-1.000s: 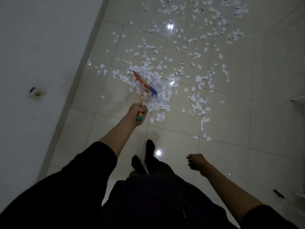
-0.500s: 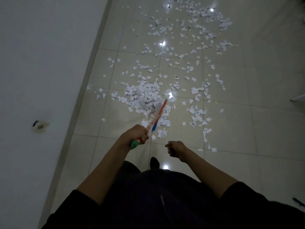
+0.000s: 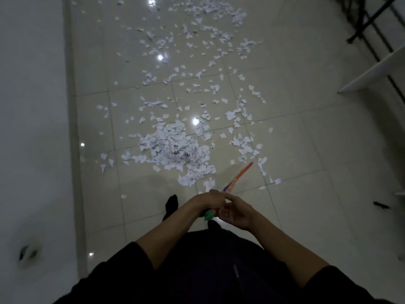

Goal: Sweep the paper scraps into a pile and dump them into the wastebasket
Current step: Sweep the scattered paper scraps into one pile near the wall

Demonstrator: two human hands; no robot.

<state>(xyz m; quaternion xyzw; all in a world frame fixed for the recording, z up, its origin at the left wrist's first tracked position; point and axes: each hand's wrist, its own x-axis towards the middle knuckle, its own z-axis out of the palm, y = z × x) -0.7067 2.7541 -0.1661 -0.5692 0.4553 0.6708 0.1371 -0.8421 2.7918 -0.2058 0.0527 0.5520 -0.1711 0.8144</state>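
White paper scraps lie scattered over the tiled floor, with a dense pile point(image 3: 175, 148) gathered just ahead of my feet. A broom point(image 3: 240, 175) with an orange handle and a green end cap points forward and right, its head past the pile's right edge. My left hand point(image 3: 208, 201) grips the handle near the green cap. My right hand point(image 3: 235, 212) has come against the handle right beside the left, fingers curling toward it; whether it grips is unclear. No wastebasket is in view.
A white wall point(image 3: 30, 128) and its baseboard run along the left. At the right stand a white shelf board point(image 3: 372, 71) and black metal legs point(image 3: 368, 20). A small dark object point(image 3: 381, 205) lies on the floor at right. My dark-socked foot point(image 3: 172, 205) stands below the pile.
The broom swung from the pile's left across to its right, leaving scraps heaped. My right hand rose from my side and met the handle beside the left.
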